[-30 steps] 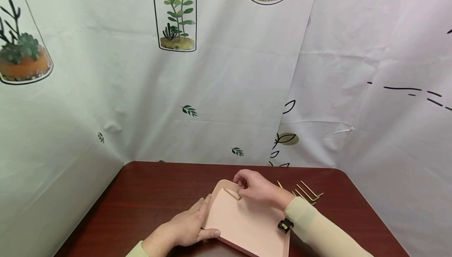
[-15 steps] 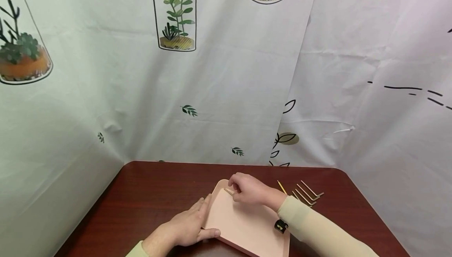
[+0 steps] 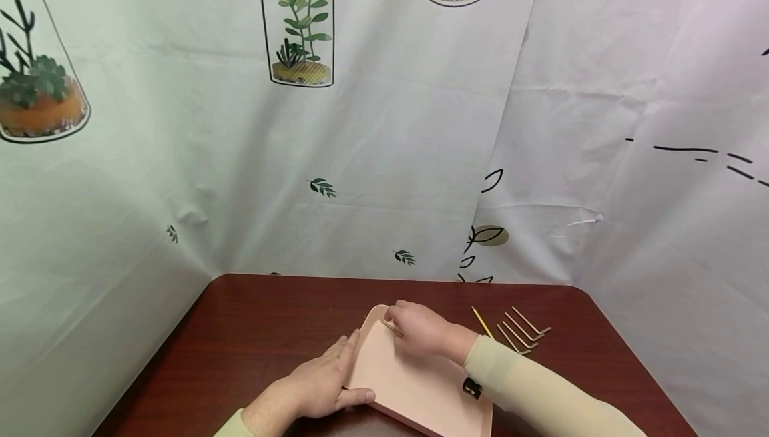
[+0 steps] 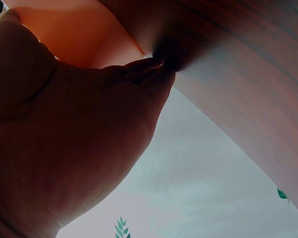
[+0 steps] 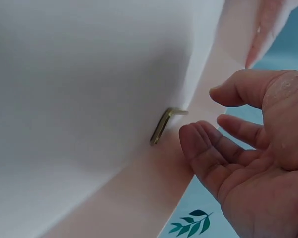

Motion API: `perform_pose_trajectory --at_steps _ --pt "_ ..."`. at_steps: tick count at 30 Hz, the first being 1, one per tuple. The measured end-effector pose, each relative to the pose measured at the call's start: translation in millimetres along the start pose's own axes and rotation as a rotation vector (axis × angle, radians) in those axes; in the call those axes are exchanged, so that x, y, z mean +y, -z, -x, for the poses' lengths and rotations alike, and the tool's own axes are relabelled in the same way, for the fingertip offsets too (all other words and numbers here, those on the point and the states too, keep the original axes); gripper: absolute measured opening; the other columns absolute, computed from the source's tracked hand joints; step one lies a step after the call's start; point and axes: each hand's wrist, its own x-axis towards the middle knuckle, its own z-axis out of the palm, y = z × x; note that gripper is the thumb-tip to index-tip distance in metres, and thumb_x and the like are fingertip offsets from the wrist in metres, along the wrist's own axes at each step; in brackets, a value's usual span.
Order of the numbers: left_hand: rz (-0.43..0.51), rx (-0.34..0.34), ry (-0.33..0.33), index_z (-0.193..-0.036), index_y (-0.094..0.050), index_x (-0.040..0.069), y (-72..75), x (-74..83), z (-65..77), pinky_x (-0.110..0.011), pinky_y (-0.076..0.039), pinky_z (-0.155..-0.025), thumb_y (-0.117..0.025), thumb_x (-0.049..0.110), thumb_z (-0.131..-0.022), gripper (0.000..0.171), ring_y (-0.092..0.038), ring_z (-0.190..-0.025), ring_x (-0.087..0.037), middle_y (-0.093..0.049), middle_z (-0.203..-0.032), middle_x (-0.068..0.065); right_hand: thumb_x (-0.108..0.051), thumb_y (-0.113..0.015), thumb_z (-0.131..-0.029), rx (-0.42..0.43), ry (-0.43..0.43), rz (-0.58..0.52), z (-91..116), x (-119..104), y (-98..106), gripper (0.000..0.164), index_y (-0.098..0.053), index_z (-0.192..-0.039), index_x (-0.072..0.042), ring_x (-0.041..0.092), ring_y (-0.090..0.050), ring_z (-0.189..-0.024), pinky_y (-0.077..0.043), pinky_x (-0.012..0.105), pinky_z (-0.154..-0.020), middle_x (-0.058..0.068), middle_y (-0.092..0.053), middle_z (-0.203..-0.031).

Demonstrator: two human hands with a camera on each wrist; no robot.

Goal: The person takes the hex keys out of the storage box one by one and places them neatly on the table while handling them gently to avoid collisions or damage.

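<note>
A pink tray (image 3: 441,390) lies at a slant on the brown table. Inside its far left corner is a brass-coloured L-shaped hex key (image 5: 162,126), partly hidden behind my right hand in the head view. My right hand (image 3: 423,330) hovers over that corner; the right wrist view shows loosely bent fingers close to the hex key, with the thumb apart and nothing gripped. Along the tray's left side rests my left hand (image 3: 321,378), fingers straight, its thumb at the near rim. The left wrist view shows this hand dark against the tray wall.
To the right of the tray lie several more L-shaped hex keys (image 3: 524,327) side by side. Next to them is a thin yellow rod (image 3: 482,322), partly behind the right sleeve. A printed white cloth (image 3: 372,157) hangs behind the table (image 3: 270,317).
My right hand has shifted left and slightly nearer over the tray's corner, covering part of the hex key. The yellow rod shows more now. My left hand and the tray stay put.
</note>
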Motion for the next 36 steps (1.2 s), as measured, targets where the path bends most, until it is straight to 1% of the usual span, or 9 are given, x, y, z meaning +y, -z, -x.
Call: perform_pose_trajectory --at_steps 4,10,13,18,24,31,36 --pt "0.001 -0.005 0.0 -0.172 -0.022 -0.01 -0.3 0.5 -1.5 -0.064 -0.048 -0.116 -0.071 0.071 -0.1 0.118 -0.042 -0.159 -0.045 -0.038 -0.172 -0.033 -0.008 -0.082 -0.093 0.016 0.003 0.05 1 -2 -4 0.024 -0.076 -0.116 -0.004 0.014 -0.063 -0.084 -0.059 0.033 -0.081 0.003 -0.066 -0.1" --pt "0.007 -0.012 0.001 -0.172 -0.021 -0.009 -0.8 1.0 -2.6 -0.064 -0.048 -0.116 -0.071 0.071 -0.1 0.118 -0.041 -0.16 -0.045 -0.037 -0.173 -0.031 -0.006 -0.08 -0.093 0.038 -0.053 0.1 1 -9 -10 0.013 -0.072 -0.103 -0.006 0.017 -0.058 -0.076 -0.055 0.035 -0.069 0.001 -0.059 -0.088" --pt "0.006 -0.009 -0.01 -0.172 -0.022 -0.009 -1.2 2.1 -3.0 -0.064 -0.048 -0.116 -0.071 0.07 -0.101 0.118 -0.041 -0.159 -0.046 -0.036 -0.173 -0.031 -0.008 -0.08 -0.093 0.043 -0.082 0.14 1 -13 -12 0.012 -0.07 -0.1 -0.007 0.018 -0.058 -0.075 -0.055 0.036 -0.068 0.002 -0.057 -0.085" --pt "-0.002 -0.003 -0.017 -0.172 -0.023 -0.01 -1.7 2.8 -3.8 -0.064 -0.048 -0.117 -0.071 0.07 -0.101 0.117 -0.041 -0.159 -0.046 -0.036 -0.174 -0.03 -0.01 -0.076 -0.096 0.041 -0.113 0.188 1 -16 -13 0.007 -0.07 -0.099 -0.007 0.021 -0.061 -0.077 -0.057 0.038 -0.069 0.003 -0.057 -0.086" --pt "-0.002 0.002 -0.004 -0.172 -0.023 -0.009 -1.3 3.4 -3.9 -0.065 -0.048 -0.115 -0.071 0.072 -0.099 0.119 -0.041 -0.159 -0.046 -0.037 -0.174 -0.029 -0.008 -0.077 -0.092 -0.006 -0.145 0.22 -4 -22 -10 0.009 -0.071 -0.099 -0.007 0.022 -0.062 -0.079 -0.059 0.038 -0.071 0.006 -0.06 -0.088" --pt "-0.01 0.016 -0.004 -0.171 -0.023 -0.011 -2.0 1.9 -3.6 -0.067 -0.047 -0.115 -0.072 0.071 -0.1 0.119 -0.042 -0.158 -0.048 -0.039 -0.172 -0.031 -0.007 -0.076 -0.09 -0.036 -0.141 0.252 -6 -26 -10 0.011 -0.071 -0.099 -0.004 0.022 -0.061 -0.076 -0.059 0.039 -0.073 0.007 -0.06 -0.086" --pt "-0.004 0.012 0.001 -0.171 -0.023 -0.01 -2.0 2.2 -3.2 -0.066 -0.047 -0.116 -0.072 0.071 -0.099 0.119 -0.041 -0.159 -0.048 -0.038 -0.173 -0.03 -0.009 -0.076 -0.092 -0.051 -0.132 0.281 -5 -26 -13 0.016 -0.072 -0.106 -0.001 0.022 -0.064 -0.079 -0.061 0.039 -0.077 0.008 -0.063 -0.09"
